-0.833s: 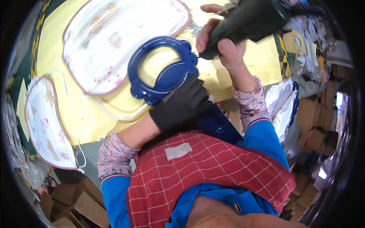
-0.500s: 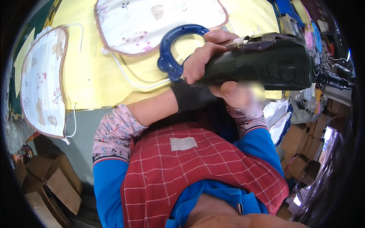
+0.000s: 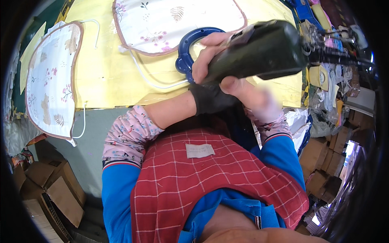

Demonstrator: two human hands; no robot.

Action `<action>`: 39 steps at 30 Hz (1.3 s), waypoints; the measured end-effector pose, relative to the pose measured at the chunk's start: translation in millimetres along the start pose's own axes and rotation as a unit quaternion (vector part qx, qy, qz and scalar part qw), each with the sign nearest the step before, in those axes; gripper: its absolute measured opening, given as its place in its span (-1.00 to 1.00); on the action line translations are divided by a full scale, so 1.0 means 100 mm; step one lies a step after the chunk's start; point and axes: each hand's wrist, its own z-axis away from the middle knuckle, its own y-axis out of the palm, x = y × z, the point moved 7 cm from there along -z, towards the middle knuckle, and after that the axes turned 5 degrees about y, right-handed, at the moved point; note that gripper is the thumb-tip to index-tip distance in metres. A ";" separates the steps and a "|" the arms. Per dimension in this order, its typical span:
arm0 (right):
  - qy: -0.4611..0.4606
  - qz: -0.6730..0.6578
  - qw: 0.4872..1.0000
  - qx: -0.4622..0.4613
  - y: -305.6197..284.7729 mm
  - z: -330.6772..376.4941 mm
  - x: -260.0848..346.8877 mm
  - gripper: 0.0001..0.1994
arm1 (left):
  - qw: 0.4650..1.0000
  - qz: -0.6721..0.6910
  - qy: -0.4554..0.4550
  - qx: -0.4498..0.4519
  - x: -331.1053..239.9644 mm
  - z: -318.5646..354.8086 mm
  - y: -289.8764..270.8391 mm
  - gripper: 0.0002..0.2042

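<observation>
Bulky dark power tool [image 3: 259,50], tilted, above blue horseshoe-shaped plastic frame [image 3: 190,52] on yellow table.

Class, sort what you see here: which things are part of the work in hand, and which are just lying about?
In use:
right hand
dark power tool
left hand, black glove
blue ring

Lying about:
floral fabric piece
cardboard boxes
yellow table cover

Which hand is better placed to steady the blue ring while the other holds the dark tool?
Probably the left. The left hand, in a black glove, sits just below the blue ring on the yellow table. The right hand is already wrapped around the dark tool.
</observation>
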 end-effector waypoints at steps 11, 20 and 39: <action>-0.101 0.089 0.872 -0.471 -2.53 0.83 0.52 -0.36 | 0.991 -0.130 0.011 0.010 -0.61 0.39 -1.22 -0.35; -0.032 0.310 0.701 -0.642 -3.87 1.57 0.19 -0.40 | 0.891 0.221 -0.315 -0.241 1.04 0.82 -2.78 -0.80; 0.065 0.203 0.914 -0.345 -2.64 1.26 -0.40 -0.49 | 0.974 -0.183 -0.005 -0.135 -0.53 -0.21 -2.45 -0.26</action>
